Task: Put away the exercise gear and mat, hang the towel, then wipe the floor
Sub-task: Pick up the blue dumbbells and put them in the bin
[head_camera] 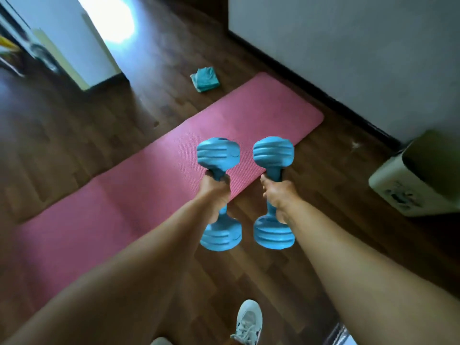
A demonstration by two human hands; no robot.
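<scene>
While both arms reach forward over the pink mat [139,185], each hand carries one blue dumbbell by its handle. The left hand [214,192] has its fingers wrapped round the grip of the left dumbbell [219,155], whose one head stands beyond the knuckles over the mat and whose other head hangs nearer the body, at the mat's near edge. The right hand [278,192] is clamped the same way on the right dumbbell [273,153], just beside the first but not touching it; its far head overlaps the mat's edge, its near head hangs over the wooden floor [323,232] off the mat. Beyond the mat's far long edge a teal towel [205,79] lies crumpled on the floor. Off the mat's right end, by the wall, stands a pale box [413,185]. On the near side of the mat a white sneaker [249,322] shows.
</scene>
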